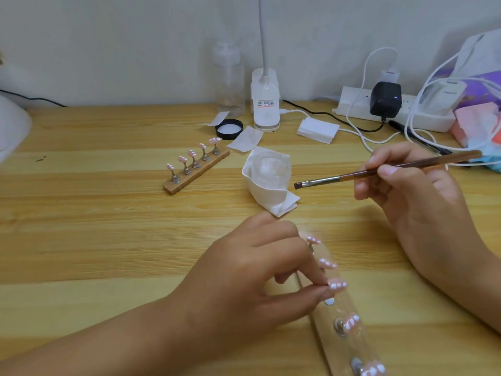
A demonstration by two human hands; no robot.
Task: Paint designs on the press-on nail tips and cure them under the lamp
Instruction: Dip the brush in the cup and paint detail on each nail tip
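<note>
Head view: my left fingers (pixel 303 293) pinched one pink tip (pixel 337 284) at its underside, though the exact hold was hidden. It sat just over the near rack (pixel 349 346). That rack lay on the surface (pixel 108 226) with its long axis running away from me, leaning a little left. My right fingers (pixel 390 169) gripped the brush (pixel 360 175) like a pen. Its shaft lay almost crosswise, with the bristles pointing left beside the tissue-wrapped cup (pixel 271 169). The pinched tip lay nearer me than the bristles and slightly to their right. I judged the brush had to come down and back toward me. A second rack (pixel 195 169) stood well apart, far left.
</note>
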